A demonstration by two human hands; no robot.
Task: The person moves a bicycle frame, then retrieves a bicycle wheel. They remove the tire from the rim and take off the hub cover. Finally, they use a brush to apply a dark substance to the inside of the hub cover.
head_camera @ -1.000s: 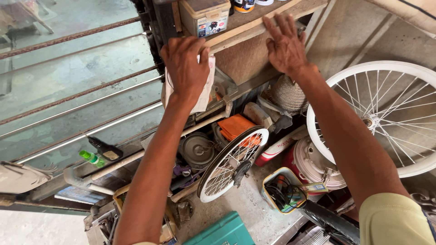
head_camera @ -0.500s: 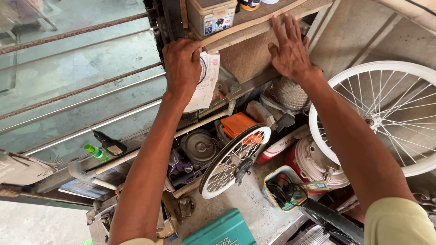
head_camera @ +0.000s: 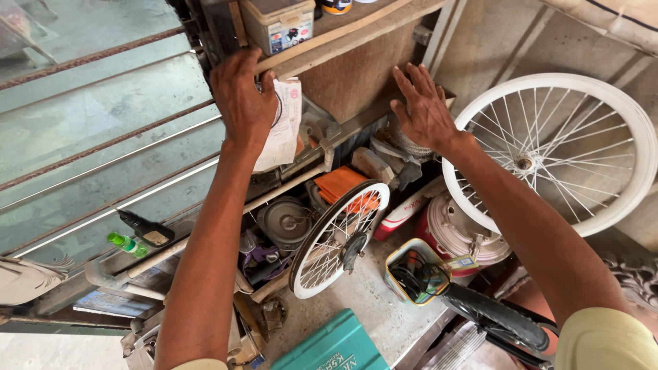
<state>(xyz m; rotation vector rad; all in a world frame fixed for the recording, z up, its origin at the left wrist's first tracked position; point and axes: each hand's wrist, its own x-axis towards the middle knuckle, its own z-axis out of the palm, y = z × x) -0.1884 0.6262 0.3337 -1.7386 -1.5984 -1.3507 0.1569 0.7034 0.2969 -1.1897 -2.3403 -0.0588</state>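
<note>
My left hand (head_camera: 243, 99) is curled around a crumpled white sheet of paper (head_camera: 282, 127), pressing it against the dark post at the edge of the wooden shelf (head_camera: 356, 27). My right hand (head_camera: 421, 109) lies open and flat, fingers spread, on the brown board (head_camera: 343, 79) under that shelf, holding nothing. Just below sit an orange cloth (head_camera: 339, 183) and a small spoked wheel (head_camera: 336, 236); a large white wheel (head_camera: 555, 151) leans to the right. A plastic box (head_camera: 277, 24) stands on the shelf above.
</note>
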